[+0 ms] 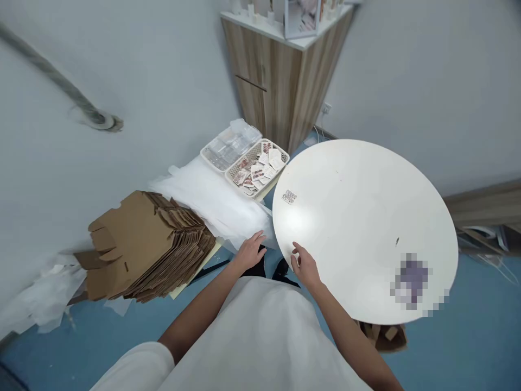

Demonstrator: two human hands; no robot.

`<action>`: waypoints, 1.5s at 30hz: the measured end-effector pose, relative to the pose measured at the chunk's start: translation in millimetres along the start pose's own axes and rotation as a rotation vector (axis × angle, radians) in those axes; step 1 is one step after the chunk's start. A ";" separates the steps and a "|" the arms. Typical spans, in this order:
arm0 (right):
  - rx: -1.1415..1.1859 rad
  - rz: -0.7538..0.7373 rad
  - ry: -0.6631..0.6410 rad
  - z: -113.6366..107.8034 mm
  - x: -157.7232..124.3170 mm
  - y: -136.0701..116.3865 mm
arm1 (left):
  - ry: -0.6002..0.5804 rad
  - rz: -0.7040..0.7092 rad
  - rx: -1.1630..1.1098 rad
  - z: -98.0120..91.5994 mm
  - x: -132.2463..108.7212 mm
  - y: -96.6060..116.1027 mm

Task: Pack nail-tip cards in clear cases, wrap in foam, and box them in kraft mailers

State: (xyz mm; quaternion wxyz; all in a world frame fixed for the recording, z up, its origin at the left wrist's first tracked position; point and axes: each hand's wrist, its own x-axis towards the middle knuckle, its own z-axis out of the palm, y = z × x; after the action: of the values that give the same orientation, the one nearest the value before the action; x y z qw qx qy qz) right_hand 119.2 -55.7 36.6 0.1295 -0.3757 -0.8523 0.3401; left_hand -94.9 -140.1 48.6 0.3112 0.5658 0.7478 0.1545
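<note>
My left hand (249,253) is open, its fingers apart, by the near edge of a pile of thin white sheets (220,190). My right hand (304,265) hangs at the near left rim of a round white table (358,217), fingers loosely bent and apart, holding nothing. On the table's left part lies a small patterned card (289,196). Beyond the sheets, a white basket (280,178) holds many small printed cards (258,172). Beside it a second white basket (211,157) contains clear plastic packets (230,145).
A stack of flat brown cardboard boxes (134,239) leans at the left, with crumpled white wrapping (52,293) past it. A wooden cabinet (272,81) stands in the corner. Under the table's near edge is an open carton (386,339). A blurred purple patch (413,277) covers something on the table.
</note>
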 end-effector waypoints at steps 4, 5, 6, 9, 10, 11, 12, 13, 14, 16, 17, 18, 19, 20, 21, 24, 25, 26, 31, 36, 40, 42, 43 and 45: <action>0.015 -0.060 -0.063 3.0 8.0 -11.8 | 0.004 -0.078 -0.049 -14.6 -25.8 -9.8; 0.008 -0.084 -0.083 4.6 11.6 -14.9 | 0.000 -0.087 -0.053 -19.9 -30.0 -12.4; -0.001 -0.109 -0.100 6.4 15.5 -17.9 | -0.004 -0.092 -0.055 -25.9 -33.6 -14.9; -0.035 -0.176 -0.121 13.5 28.6 -27.5 | -0.009 -0.074 -0.054 -47.9 -42.3 -22.2; -0.048 -0.190 -0.119 16.4 33.7 -31.2 | -0.009 -0.062 -0.050 -56.7 -44.9 -25.1; -0.061 -0.202 -0.119 19.5 39.3 -35.4 | -0.008 -0.049 -0.043 -66.4 -47.4 -28.5; -0.074 -0.211 -0.118 22.7 45.6 -40.2 | -0.009 -0.035 -0.035 -76.9 -50.0 -32.3; -0.087 -0.219 -0.115 26.1 52.5 -45.7 | -0.011 -0.021 -0.025 -88.1 -52.4 -36.7; -0.099 -0.229 -0.110 29.5 60.0 -52.0 | -0.013 -0.008 -0.013 -100.0 -54.7 -41.4; -0.124 -0.257 -0.093 36.2 76.3 -66.8 | -0.016 0.012 0.016 -124.9 -58.3 -50.8; -0.137 -0.272 -0.084 39.3 84.9 -75.1 | -0.017 0.019 0.032 -137.3 -59.3 -55.1; -0.146 -0.289 -0.076 42.3 93.4 -83.8 | -0.021 0.026 0.046 -149.3 -59.5 -58.9; -0.153 -0.304 -0.072 45.0 101.8 -92.6 | -0.025 0.036 0.058 -160.4 -58.9 -62.1; -0.156 -0.318 -0.074 47.4 109.9 -101.3 | -0.025 0.049 0.064 -170.5 -57.4 -64.9; -0.159 -0.331 -0.079 49.5 117.8 -109.5 | -0.021 0.059 0.066 -179.2 -55.0 -67.4; -0.163 -0.365 -0.099 53.2 139.5 -129.8 | -0.001 0.080 0.071 -196.6 -42.9 -75.1; -0.166 -0.372 -0.106 53.4 146.5 -134.5 | 0.006 0.081 0.073 -200.0 -37.6 -78.5; -0.168 -0.375 -0.113 53.1 153.6 -138.2 | 0.008 0.079 0.071 -202.6 -31.9 -82.3; -0.121 -0.321 -0.142 46.1 198.8 -142.6 | -0.001 0.059 0.019 -216.5 1.0 -106.9; -0.033 -0.249 -0.087 37.1 269.5 -133.6 | 0.031 0.012 -0.089 -248.0 52.2 -124.1; 0.030 -0.161 -0.033 31.5 335.7 -122.2 | 0.063 -0.047 -0.315 -268.0 115.7 -134.2; 0.068 -0.100 -0.013 30.8 367.7 -114.2 | 0.088 -0.100 -0.496 -269.4 150.4 -143.5; 0.091 -0.069 -0.006 31.1 383.0 -109.9 | 0.123 -0.130 -0.584 -268.2 166.9 -149.2; 0.141 -0.011 -0.007 33.6 411.9 -102.1 | 0.223 -0.190 -0.721 -264.2 196.5 -161.3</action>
State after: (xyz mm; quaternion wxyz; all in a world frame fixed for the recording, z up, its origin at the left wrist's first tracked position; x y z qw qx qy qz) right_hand -235.0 178.5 66.7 0.1544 -0.3597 -0.8288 0.3998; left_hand -417.7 26.7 97.9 0.4197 0.3280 0.7239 0.4385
